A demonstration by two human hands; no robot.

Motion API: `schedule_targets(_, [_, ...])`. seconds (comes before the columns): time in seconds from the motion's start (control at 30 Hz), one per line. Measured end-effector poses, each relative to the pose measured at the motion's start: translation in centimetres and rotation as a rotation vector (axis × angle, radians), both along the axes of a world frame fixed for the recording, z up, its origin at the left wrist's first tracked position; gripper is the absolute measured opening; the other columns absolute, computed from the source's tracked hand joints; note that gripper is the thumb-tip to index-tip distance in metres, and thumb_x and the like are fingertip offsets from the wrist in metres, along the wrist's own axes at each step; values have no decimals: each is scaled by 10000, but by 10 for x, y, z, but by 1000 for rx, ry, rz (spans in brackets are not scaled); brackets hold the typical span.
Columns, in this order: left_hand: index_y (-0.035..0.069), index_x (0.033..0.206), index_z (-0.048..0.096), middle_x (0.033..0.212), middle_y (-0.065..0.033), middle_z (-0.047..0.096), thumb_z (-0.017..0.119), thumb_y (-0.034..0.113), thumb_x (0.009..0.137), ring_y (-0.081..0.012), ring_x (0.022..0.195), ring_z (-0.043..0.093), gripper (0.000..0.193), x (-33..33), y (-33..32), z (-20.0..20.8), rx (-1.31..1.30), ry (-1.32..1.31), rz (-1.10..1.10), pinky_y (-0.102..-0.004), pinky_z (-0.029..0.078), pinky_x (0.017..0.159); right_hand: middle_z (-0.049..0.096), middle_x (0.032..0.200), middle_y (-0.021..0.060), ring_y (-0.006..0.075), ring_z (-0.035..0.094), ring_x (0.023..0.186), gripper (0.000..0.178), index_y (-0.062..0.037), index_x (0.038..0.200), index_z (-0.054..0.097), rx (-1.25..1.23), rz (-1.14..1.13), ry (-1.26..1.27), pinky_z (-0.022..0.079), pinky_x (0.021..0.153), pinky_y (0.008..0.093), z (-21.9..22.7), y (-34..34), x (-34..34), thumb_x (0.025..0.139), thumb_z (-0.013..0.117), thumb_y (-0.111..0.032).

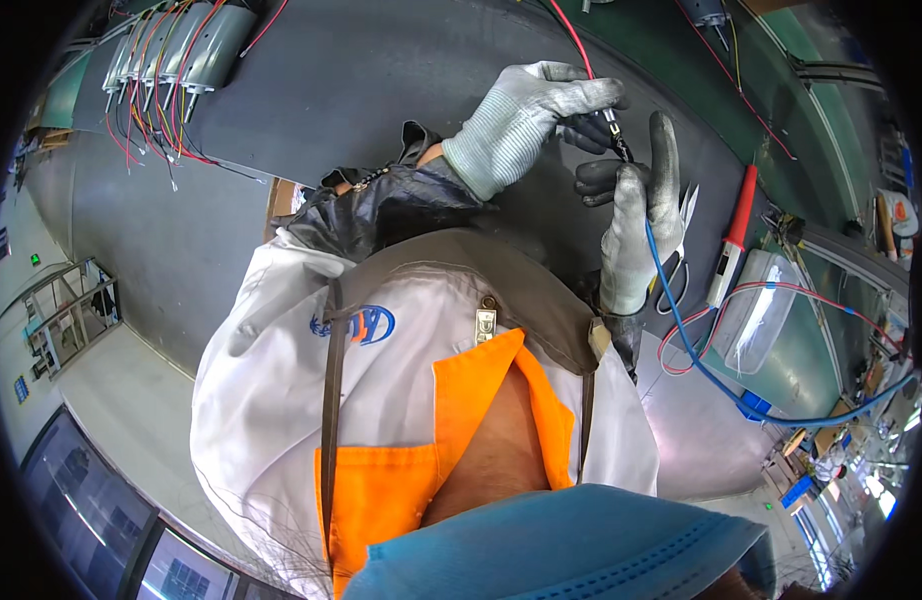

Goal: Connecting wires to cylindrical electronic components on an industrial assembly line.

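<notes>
My left hand [531, 120], in a grey-coated work glove, pinches the end of a red wire [573, 35] that comes down from the top edge. A small shiny metal end [611, 118] shows at its fingertips. Close by on the right, my gloved right hand [636, 225] grips a blue cable [686, 340]. The black end [621, 148] of that cable points up toward the metal end; I cannot tell whether they are joined. One finger of my right hand is stretched upward. The blue cable hangs from this hand and curves off to the right.
Scissors [682, 250] lie beside my right hand. Farther right are a red-and-white stick-shaped tool [736, 225] with a pinkish cord and a pale translucent case [756, 310]. Several grey cylindrical motors [213, 48] with thin coloured wires stand at the far left of the dark table [331, 70].
</notes>
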State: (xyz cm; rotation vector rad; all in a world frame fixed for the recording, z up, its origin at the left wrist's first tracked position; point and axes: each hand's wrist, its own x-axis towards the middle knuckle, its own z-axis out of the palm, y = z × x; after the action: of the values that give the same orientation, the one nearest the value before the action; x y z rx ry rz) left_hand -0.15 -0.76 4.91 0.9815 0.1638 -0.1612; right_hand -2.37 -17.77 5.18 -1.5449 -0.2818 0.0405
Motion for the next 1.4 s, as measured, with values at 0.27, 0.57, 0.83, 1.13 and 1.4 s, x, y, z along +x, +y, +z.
schedule_targets(0.27, [-12,1086,699,937,-67,723,650,259,1003,-94,842,678,287,-13,-14,7,87,6,123,-239,540,743,729,881,120,116,658,735,600,29,1534,356,-122,-64,-146,536,690,248,-14,4,-5,989,561,-117])
schedule_targets(0.57, [-17,1123,659,927,-56,666,571,246,1035,-146,836,641,291,-5,-23,-14,-126,85,-64,-286,520,760,668,1308,111,93,658,897,631,-57,1508,463,-152,57,61,562,771,289,-16,-15,11,911,668,-65])
schedule_targets(0.83, [-6,1187,620,1096,-159,702,525,215,1048,-260,1019,684,278,9,15,-60,-241,82,64,-420,564,922,666,1097,251,423,662,943,570,-66,1410,537,-1467,-610,-169,523,809,498,-76,-238,21,882,717,-185])
schedule_targets(1.13, [-14,1159,673,1115,-131,718,544,254,1046,-209,1005,686,318,-2,9,-65,-167,122,-60,-380,565,861,690,1198,102,134,662,1003,448,52,1347,603,-240,-113,293,522,897,236,-27,-118,88,904,674,36])
schedule_targets(1.4, [9,1129,665,1041,-71,700,541,271,1050,-156,976,660,301,-4,20,-61,-208,32,-44,-326,532,875,730,1121,95,134,680,936,378,50,1234,679,-536,186,87,544,836,253,-52,-81,186,868,738,-18])
